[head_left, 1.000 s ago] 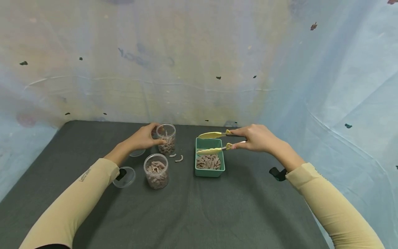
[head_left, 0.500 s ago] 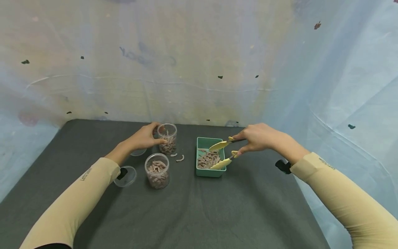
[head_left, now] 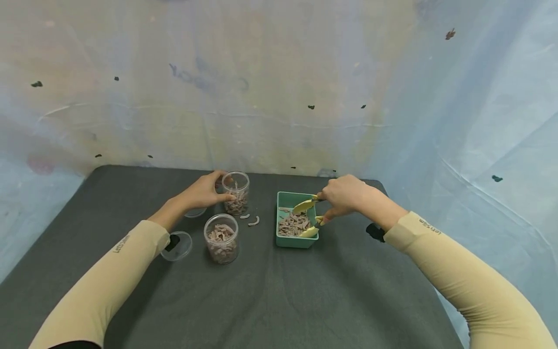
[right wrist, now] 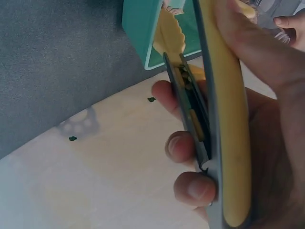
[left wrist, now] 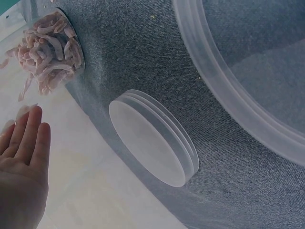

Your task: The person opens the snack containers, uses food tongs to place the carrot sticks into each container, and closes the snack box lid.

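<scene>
My left hand [head_left: 200,194] holds a clear plastic jar [head_left: 238,194] at the back, thumb in front and other fingers behind. Greyish-brown strips [left wrist: 50,52] fill its lower part. In my right hand [head_left: 346,195] are yellow-tipped tongs [head_left: 305,207], gripped by their handles [right wrist: 231,124]. The tongs' two tips stand apart inside a green rectangular box [head_left: 294,242], among strips [head_left: 294,224] of the same kind. A second clear jar [head_left: 222,249], fuller of strips, stands upright in front of the held one.
Two loose strips [head_left: 254,221] lie on the dark cloth-covered table [head_left: 270,300] between jars and box. One clear lid [head_left: 179,249] lies left of the front jar. Another lid [head_left: 194,213] is partly hidden behind my left hand. A pale sheet [head_left: 270,97] hangs behind the table.
The tongs have come down from above the box to the strips inside, and their tips have drawn closer together. My right hand has moved left. My left hand stays on the jar.
</scene>
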`<action>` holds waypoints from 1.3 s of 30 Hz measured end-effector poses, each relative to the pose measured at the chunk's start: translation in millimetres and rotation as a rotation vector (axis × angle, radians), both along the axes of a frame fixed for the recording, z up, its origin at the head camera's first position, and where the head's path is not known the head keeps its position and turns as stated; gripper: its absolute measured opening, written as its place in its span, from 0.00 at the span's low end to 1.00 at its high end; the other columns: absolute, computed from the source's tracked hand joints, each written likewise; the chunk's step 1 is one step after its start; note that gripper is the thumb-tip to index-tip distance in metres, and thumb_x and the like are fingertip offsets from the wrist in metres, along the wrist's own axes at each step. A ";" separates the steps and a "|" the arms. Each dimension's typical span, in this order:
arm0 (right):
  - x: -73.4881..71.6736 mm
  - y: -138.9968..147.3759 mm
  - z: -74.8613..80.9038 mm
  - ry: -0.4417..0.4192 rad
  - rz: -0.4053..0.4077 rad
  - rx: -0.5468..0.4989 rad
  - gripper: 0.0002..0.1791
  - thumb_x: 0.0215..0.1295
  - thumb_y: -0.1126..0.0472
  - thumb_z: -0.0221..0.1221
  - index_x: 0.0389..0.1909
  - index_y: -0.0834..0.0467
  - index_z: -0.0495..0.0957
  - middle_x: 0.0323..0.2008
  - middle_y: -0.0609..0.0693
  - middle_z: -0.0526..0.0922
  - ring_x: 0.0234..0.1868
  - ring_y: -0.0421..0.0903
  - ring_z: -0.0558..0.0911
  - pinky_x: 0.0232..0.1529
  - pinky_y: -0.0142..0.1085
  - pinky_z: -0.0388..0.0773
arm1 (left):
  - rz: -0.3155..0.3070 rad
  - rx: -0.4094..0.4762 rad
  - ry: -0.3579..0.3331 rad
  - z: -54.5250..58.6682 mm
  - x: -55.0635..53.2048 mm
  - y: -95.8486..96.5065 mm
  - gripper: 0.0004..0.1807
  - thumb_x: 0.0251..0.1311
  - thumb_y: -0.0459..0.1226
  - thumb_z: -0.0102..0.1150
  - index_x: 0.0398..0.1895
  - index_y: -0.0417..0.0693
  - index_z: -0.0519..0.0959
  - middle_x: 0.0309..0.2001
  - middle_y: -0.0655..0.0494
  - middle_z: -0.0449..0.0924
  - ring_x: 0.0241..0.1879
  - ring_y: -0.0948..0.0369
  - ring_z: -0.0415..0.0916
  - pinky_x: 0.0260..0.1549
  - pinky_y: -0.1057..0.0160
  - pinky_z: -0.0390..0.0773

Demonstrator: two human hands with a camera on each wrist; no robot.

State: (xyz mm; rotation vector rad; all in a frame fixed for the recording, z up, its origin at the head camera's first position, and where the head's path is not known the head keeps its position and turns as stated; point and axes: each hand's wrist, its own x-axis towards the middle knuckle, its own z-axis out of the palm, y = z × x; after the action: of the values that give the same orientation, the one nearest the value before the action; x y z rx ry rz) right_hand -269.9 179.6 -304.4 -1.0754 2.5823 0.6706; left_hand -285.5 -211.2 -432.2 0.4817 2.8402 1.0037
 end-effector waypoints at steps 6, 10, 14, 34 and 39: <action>2.7 0.5 2.8 -0.039 0.014 -0.012 0.34 0.60 0.34 0.70 0.62 0.51 0.85 0.48 0.49 0.89 0.35 0.44 0.86 0.33 0.43 0.84 | -0.004 -0.008 0.012 0.4 0.7 0.6 0.42 0.67 0.52 0.69 0.75 0.40 0.65 0.65 0.39 0.73 0.59 0.43 0.73 0.55 0.39 0.75; 2.6 1.6 2.8 -0.049 0.031 -0.028 0.32 0.61 0.36 0.70 0.61 0.50 0.86 0.45 0.49 0.90 0.31 0.42 0.84 0.30 0.40 0.83 | -0.006 -0.005 0.011 0.7 1.1 0.0 0.42 0.67 0.52 0.69 0.75 0.41 0.65 0.65 0.39 0.73 0.58 0.43 0.73 0.55 0.40 0.75; 1.5 3.4 0.9 -0.054 0.053 -0.052 0.29 0.62 0.37 0.70 0.59 0.49 0.87 0.41 0.47 0.90 0.30 0.40 0.83 0.30 0.40 0.82 | -0.010 0.000 0.006 0.0 1.8 -0.7 0.42 0.67 0.53 0.69 0.75 0.41 0.65 0.66 0.38 0.72 0.60 0.42 0.73 0.56 0.39 0.74; 3.0 19.5 -4.6 -0.098 0.133 -0.193 0.26 0.64 0.40 0.69 0.57 0.51 0.88 0.40 0.46 0.91 0.27 0.37 0.83 0.24 0.33 0.76 | -0.007 0.014 -0.006 -3.1 3.2 -4.5 0.41 0.66 0.54 0.70 0.73 0.43 0.66 0.65 0.42 0.73 0.62 0.42 0.71 0.59 0.39 0.73; 4.2 25.1 -5.0 -0.100 0.117 -0.233 0.26 0.63 0.41 0.70 0.57 0.51 0.88 0.41 0.47 0.91 0.26 0.36 0.81 0.23 0.33 0.75 | -0.004 0.011 -0.008 -1.5 3.3 -4.5 0.40 0.66 0.54 0.70 0.73 0.44 0.66 0.66 0.40 0.72 0.64 0.41 0.70 0.60 0.38 0.72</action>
State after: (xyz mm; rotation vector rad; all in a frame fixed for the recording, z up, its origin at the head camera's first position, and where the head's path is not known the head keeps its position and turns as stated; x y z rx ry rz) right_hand -265.6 204.7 -309.5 -1.3035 2.5727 0.3347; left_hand -282.2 -215.7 -433.7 0.4826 2.8269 1.0195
